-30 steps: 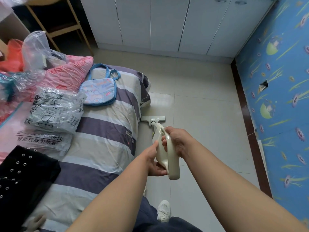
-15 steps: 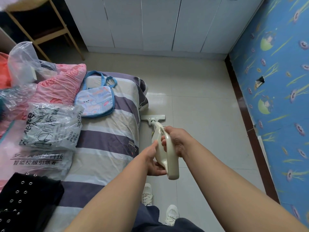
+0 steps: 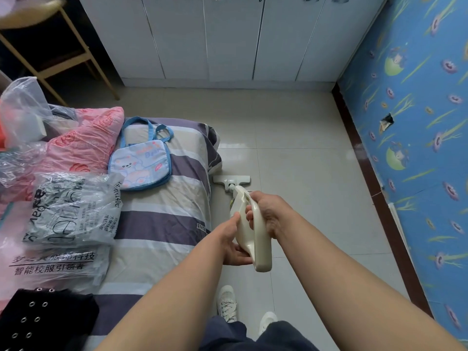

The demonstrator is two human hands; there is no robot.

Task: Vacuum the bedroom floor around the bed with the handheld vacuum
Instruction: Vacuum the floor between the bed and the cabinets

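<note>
Both hands on vacuum (image 3: 250, 231), centre frame. Right hand (image 3: 269, 215) wrapped over the handle from the right, fingers (image 3: 249, 216) curled through the loop, closed tight. Left hand (image 3: 234, 243) cupping the body from the left and below, thumb up along the side, fingers partly curled under; loose support grip, not a full clamp. Vacuum angled away and down, cream body near, floor head (image 3: 231, 179) far end, flat on tile floor (image 3: 304, 173). Head just beside the bed (image 3: 162, 198) edge, near its far right corner; touching or not, cannot tell. Bed on the left, striped cover. On it: blue bag (image 3: 140, 164) far, pink quilt (image 3: 81, 145) left of that, plastic-wrapped packs (image 3: 71, 209) nearer, black garment (image 3: 43, 320) near left corner. White wardrobe (image 3: 228, 36) along far wall. Blue wallpaper (image 3: 417, 122) on the right. White shoes (image 3: 227, 302) on tile, near, below the hands.
</note>
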